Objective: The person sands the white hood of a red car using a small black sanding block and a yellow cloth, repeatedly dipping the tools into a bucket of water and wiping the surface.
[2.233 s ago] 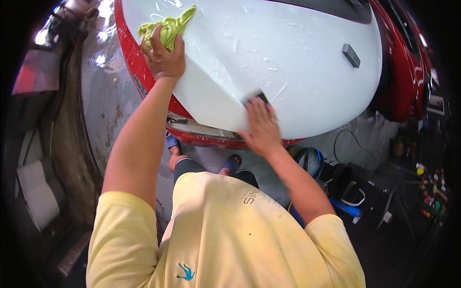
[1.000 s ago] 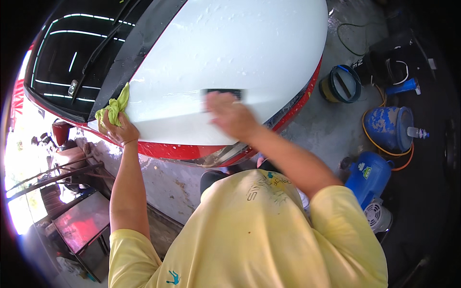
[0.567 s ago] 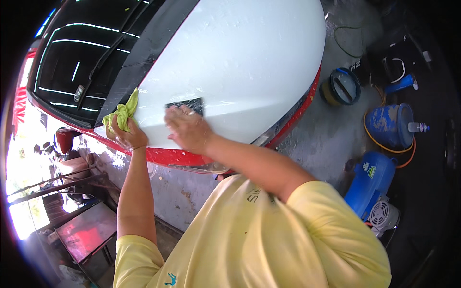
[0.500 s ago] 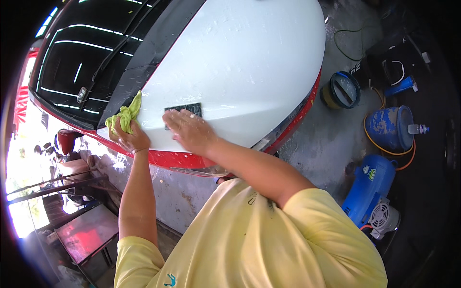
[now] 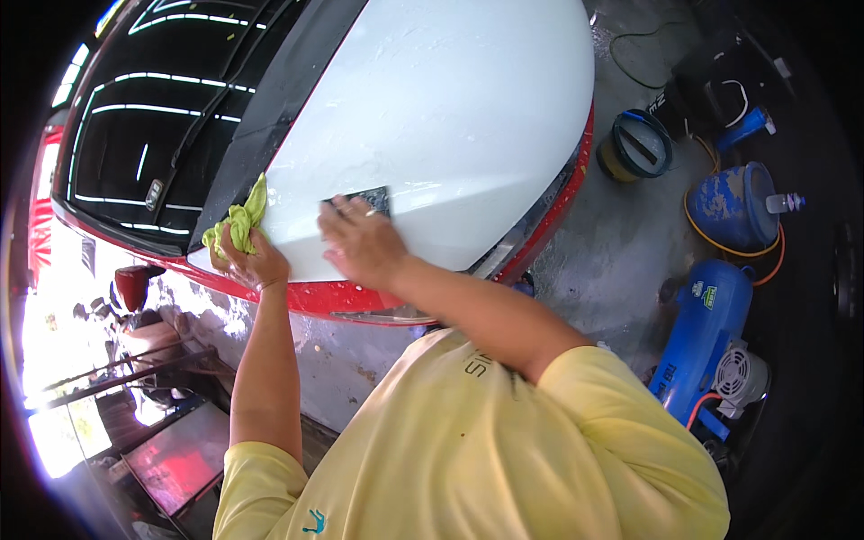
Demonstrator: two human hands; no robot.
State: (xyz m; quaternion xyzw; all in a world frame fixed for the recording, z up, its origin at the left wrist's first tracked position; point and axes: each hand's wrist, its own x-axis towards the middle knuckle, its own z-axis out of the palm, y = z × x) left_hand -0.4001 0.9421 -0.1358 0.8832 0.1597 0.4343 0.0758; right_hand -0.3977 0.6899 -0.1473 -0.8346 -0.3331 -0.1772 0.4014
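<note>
A white car hood [image 5: 468, 99] with red edges fills the upper middle, wet with droplets. My right hand [image 5: 364, 247] lies flat on it with fingers stretched out, pressing on a dark rectangular sheet, apparently sandpaper [image 5: 379, 199]. The fingers and palm cover much of that sheet. My left hand [image 5: 256, 263] rests at the hood's left corner beside the windshield base. Its fingers are closed round a crumpled yellow-green cloth [image 5: 241, 223], one end of which sticks up.
Left of the hood is the dark windshield [image 5: 117, 144] with a wiper [image 5: 202, 112]. On the floor at right stand an open bucket [image 5: 621, 162], a blue drum [image 5: 724, 211] with a hose round it, and a blue air compressor [image 5: 706, 328]. A low table [image 5: 180, 454] stands lower left.
The right hand and the dark sheet under it have slid slightly forward and to the right over the hood. The left hand stays at the corner with the cloth. The whole view has shifted slightly.
</note>
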